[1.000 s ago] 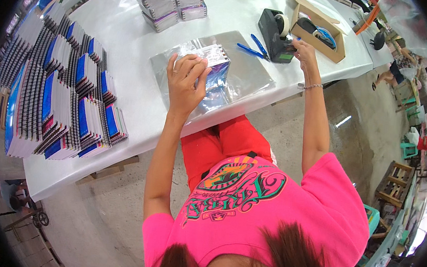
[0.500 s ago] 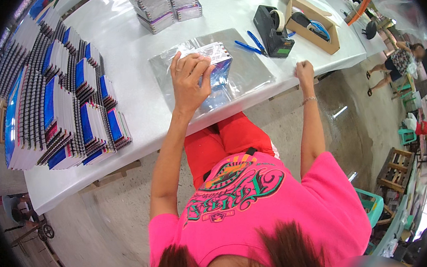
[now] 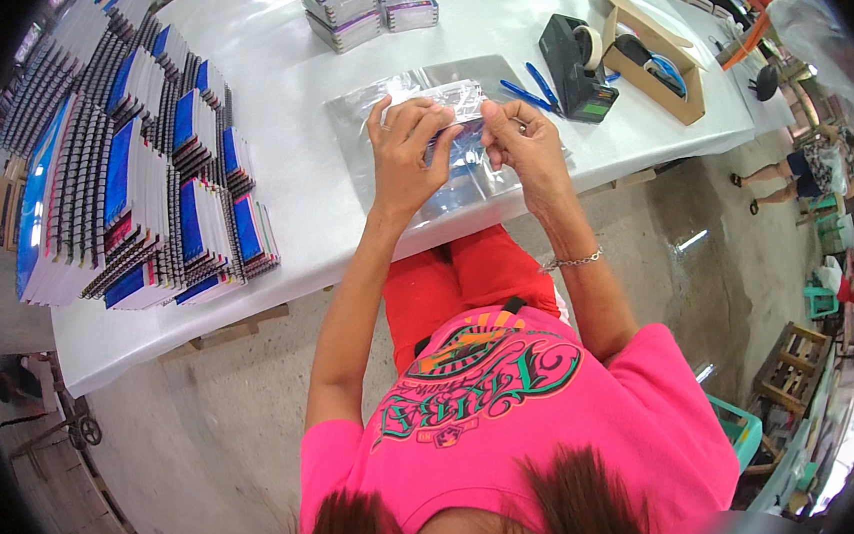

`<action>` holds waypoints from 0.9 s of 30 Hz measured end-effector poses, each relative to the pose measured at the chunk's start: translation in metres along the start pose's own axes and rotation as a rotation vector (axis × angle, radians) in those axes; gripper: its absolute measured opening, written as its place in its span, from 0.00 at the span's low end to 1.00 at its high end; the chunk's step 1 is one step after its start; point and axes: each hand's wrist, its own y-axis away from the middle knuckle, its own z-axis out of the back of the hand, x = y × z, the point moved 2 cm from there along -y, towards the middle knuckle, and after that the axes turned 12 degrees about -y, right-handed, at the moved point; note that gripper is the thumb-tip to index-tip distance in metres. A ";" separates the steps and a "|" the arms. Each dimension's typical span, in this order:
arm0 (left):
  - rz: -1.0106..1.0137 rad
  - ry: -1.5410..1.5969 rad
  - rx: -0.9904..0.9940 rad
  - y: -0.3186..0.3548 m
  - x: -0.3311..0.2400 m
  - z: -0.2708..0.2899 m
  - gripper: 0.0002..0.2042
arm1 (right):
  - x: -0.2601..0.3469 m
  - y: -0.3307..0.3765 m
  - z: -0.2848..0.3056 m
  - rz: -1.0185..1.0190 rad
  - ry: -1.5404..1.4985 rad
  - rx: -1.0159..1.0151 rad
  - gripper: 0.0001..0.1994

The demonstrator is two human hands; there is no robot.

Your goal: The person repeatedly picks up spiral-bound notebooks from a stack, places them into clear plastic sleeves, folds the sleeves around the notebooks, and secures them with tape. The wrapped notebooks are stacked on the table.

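A small stack of spiral notebooks in clear plastic (image 3: 460,96) lies near the table's front edge. Beneath it spreads a pile of flat clear plastic bags (image 3: 354,111). My left hand (image 3: 411,150) grips the wrapped notebooks from the left, its fingers curled over the plastic. At their right edge, my right hand (image 3: 526,149) has thumb and fingers pinched together; whatever is between them is too small to make out. Blue-handled snips (image 3: 531,92) rest just beyond that hand. Beside them stands a black tape dispenser (image 3: 575,73).
Tall piles of blue-covered spiral notebooks (image 3: 118,172) fill the table's left side. Plastic-wrapped notebook stacks (image 3: 342,4) stand at the back. An open cardboard box (image 3: 676,96) with tape rolls sits back right. Another person (image 3: 816,167) is off to the right on the floor.
My right hand has moved left from beside the tape dispenser to the wrapped notebooks' right edge. My left hand keeps its hold on them. The whole view has shifted slightly.
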 end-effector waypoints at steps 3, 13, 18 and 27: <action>-0.001 0.005 0.013 -0.001 0.000 0.001 0.10 | -0.004 -0.001 -0.010 0.055 0.029 -0.034 0.14; 0.004 0.009 0.005 0.001 0.000 0.000 0.08 | -0.011 -0.002 -0.017 0.083 0.156 -0.060 0.13; 0.004 0.006 0.019 0.002 0.002 0.000 0.07 | -0.011 -0.002 -0.017 0.078 0.174 -0.065 0.12; -0.062 0.012 0.074 0.000 -0.002 0.005 0.15 | -0.015 -0.003 -0.012 0.111 0.181 -0.053 0.13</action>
